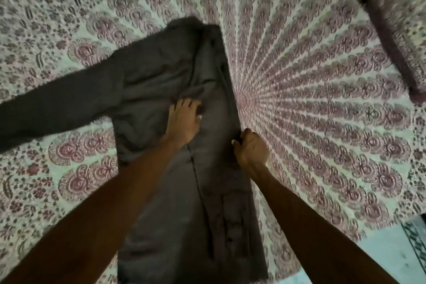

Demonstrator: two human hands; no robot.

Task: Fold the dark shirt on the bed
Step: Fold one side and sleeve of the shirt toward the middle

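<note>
Dark shirt (161, 80): one | hands: two | left hand (183, 121) presses it | right hand (251, 148) grips edge

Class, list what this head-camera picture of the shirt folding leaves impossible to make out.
1. Head view: end of the dark shirt sleeve, cut off by the left edge.
2. Right hand: its grip on the shirt edge, hidden by the hand itself.
3. Shirt's lower left edge, covered by the left forearm.

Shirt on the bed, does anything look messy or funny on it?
Yes. One sleeve sticks out sideways over the bedsheet, not folded in yet. The shirt also bunches into wrinkles just past the left hand pressing its middle.
</note>
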